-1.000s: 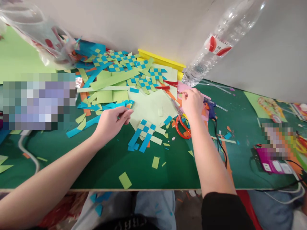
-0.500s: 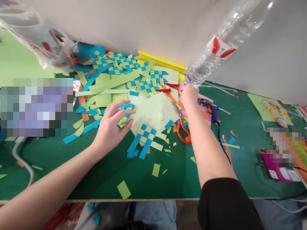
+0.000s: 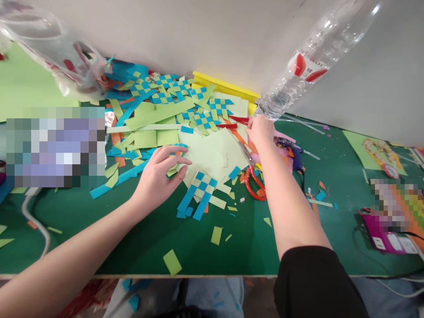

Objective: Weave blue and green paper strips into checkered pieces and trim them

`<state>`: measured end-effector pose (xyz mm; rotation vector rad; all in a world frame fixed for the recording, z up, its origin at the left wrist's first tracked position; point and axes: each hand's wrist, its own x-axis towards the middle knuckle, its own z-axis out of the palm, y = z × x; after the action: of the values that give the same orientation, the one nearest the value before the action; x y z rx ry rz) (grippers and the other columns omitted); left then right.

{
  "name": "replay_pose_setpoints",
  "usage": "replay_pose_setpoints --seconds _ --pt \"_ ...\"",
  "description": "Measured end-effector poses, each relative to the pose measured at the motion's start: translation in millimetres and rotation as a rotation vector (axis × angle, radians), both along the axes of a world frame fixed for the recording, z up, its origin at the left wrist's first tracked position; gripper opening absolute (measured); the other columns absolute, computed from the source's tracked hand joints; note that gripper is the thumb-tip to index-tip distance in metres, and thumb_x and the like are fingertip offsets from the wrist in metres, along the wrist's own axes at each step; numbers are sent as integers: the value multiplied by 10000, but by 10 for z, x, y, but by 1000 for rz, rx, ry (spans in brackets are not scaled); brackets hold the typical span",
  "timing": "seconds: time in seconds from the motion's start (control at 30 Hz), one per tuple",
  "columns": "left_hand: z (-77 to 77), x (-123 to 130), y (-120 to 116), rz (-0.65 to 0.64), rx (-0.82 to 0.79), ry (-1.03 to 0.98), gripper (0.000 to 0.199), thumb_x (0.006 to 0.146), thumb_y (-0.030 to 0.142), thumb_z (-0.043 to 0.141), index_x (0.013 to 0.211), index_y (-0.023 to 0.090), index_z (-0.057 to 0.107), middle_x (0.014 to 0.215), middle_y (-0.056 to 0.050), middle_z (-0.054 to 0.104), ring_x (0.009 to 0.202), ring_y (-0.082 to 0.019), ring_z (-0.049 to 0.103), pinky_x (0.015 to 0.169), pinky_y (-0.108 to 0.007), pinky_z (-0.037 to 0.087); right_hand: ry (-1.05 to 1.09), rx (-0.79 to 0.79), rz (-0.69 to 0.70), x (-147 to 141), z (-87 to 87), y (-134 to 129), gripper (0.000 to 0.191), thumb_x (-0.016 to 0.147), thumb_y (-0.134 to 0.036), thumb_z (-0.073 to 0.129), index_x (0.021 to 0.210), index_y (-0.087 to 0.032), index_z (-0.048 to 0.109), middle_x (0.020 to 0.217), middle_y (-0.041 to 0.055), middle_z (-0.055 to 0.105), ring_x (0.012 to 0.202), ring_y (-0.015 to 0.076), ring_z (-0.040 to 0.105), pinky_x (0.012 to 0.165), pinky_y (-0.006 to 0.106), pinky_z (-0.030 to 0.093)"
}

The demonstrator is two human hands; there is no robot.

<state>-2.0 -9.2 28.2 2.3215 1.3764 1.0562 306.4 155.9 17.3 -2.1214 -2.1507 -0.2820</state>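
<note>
My left hand [image 3: 162,174] hovers with its fingers apart at the left edge of a pale green paper sheet [image 3: 212,145]. Partly hidden behind its fingers is a small blue and green paper piece [image 3: 181,145]. My right hand [image 3: 261,131] has its fingers bent together over the paper scraps near the wall; what they hold, if anything, is hidden. Red pointed pieces [image 3: 228,126] lie just left of it. Red-handled scissors [image 3: 255,183] rest below that hand, beside my forearm. Between the arms lies a woven blue and pale green paper piece [image 3: 202,185] with loose strip ends.
Several woven checkered paper pieces [image 3: 162,97] and strips heap along the wall, left of a yellow strip [image 3: 225,87]. A clear plastic bottle [image 3: 308,66] leans at the back right. A plastic cup in a bag [image 3: 49,48] stands back left. Green scraps [image 3: 172,262] dot the front.
My left hand has shifted slightly right and down over the paper. The right hand stays at the same scraps. The whole view has shifted slightly.
</note>
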Motion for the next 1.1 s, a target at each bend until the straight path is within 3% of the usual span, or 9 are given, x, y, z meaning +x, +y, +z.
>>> replay_pose_setpoints --seconds 0.13,0.47,0.57,0.67,0.73,0.87,1.1 --pt "0 9 2 -28 -3 -5 125 881 193 531 924 220 645 1136 -55 639 1063 -210 597 956 -419 479 76 72 -57 -50 34 -140 139 820 -212 522 857 -180 653 1038 112 632 873 247 619 781 381 473" --pt "-18 20 -7 -39 -53 -26 148 890 220 507 920 212 651 1087 -55 664 1060 -203 612 934 -394 502 261 119 -93 -253 259 -390 152 800 -189 520 874 -186 653 867 81 702 797 228 624 724 344 455" --pt "8 34 -37 -47 -109 -58 167 897 236 491 947 205 648 1053 -58 676 1043 -196 624 872 -341 527 468 165 69 -463 366 -640 134 825 -215 534 860 -183 659 888 52 711 771 176 621 718 309 468" --pt "64 59 -88 -69 -252 -135 195 906 281 494 995 193 643 961 -49 697 892 -165 658 794 -289 536 787 156 281 -742 421 -1074 128 855 -283 566 875 -206 665 871 1 714 605 98 567 639 267 491" --pt "104 79 -122 -100 -395 -226 227 913 330 499 1025 196 643 894 -37 706 809 -149 663 759 -270 536 951 117 400 -916 405 -1399 124 856 -298 603 933 -237 678 874 -19 720 587 81 559 593 244 498" --pt "156 117 -154 -139 -586 -376 242 910 377 516 925 192 671 816 -35 706 765 -148 657 739 -264 538 1113 121 492 -1117 270 -1860 84 854 -264 639 911 -260 701 833 -40 723 562 68 526 568 230 518" --pt "100 137 -142 -198 -806 -496 248 865 440 584 821 221 693 813 -39 708 774 -170 655 738 -284 552 1084 244 503 -1125 51 -1983 132 879 -240 618 963 -301 700 847 -37 747 622 99 610 583 278 560"
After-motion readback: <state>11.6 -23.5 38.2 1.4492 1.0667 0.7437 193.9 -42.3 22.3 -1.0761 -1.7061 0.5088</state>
